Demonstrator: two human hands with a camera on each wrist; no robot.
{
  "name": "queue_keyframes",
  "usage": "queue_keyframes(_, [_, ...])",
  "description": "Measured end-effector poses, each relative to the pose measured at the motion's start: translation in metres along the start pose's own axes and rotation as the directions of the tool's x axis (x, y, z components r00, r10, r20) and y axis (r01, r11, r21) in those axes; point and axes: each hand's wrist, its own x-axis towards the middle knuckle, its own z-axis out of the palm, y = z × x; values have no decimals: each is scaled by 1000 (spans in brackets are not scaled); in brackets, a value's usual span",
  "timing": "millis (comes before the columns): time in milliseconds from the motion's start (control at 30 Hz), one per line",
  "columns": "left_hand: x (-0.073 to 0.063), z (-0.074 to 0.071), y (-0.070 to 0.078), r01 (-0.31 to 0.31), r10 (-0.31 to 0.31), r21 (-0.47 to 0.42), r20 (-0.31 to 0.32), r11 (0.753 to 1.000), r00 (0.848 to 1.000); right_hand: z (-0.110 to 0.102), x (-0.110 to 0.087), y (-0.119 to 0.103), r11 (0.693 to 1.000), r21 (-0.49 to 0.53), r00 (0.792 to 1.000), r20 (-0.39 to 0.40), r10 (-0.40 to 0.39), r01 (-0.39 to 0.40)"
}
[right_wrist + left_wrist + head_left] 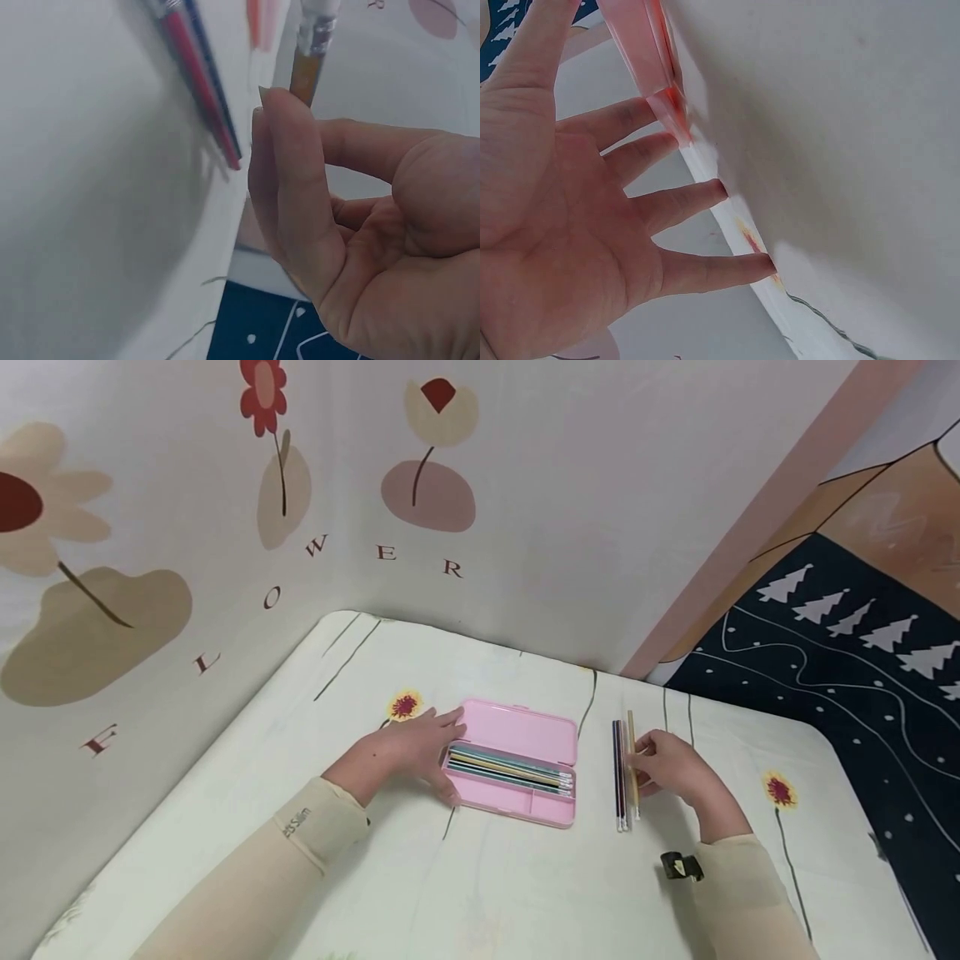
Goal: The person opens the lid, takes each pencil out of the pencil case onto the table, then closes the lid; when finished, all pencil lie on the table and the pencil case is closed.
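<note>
A pink pencil case (pixel 517 732) lies with its lid folded back on the table. Several green, black and yellow pencils (pixel 510 770) fill its long compartment. My left hand (pixel 408 747) spreads its fingers at the case's left end; in the left wrist view, two straight fingertips touch the pink case (pixel 637 45). To the right of the case, my right hand (pixel 667 764) pinches a yellow pencil (pixel 632 731) between thumb and fingers. The right wrist view shows this pencil's metal eraser end (pixel 316 30) raised above the cloth. Beside it lie dark and reddish pencils (pixel 617 777).
A white cloth with printed flowers covers the table (pixel 480 893). Behind it hangs a pale flower-print curtain (pixel 555 527), and a dark tree-print cloth (pixel 810 668) is at the right. A small black object (pixel 681 866) sits at the right cuff.
</note>
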Motion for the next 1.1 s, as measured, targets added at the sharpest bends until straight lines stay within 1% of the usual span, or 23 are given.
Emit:
queue_keyframes(133, [0,1,0,1,-1,-5,-1,1000,1000,1,2,5,999,-11,999,21,31,-31])
queue_keyframes(267, [0,0,0,-4,4,-4,0,1000,1000,3,5,8,998,-27,999,23,49,-48])
queue_keyframes(500, [-2,0,0,-6,6,-1,-1,1000,1000,5,8,10,998,-25,998,22,65,-65])
queue_keyframes(633, [-2,-1,1,-9,9,-1,4,1000,1000,6,9,11,997,-4,996,27,80,-80])
queue_keyframes(800, [-3,-2,2,-6,6,2,8,1000,1000,6,11,14,997,17,996,28,80,-81])
queue_keyframes(1100, [-3,-1,3,6,-6,-2,8,1000,1000,5,11,14,997,2,996,32,78,-78])
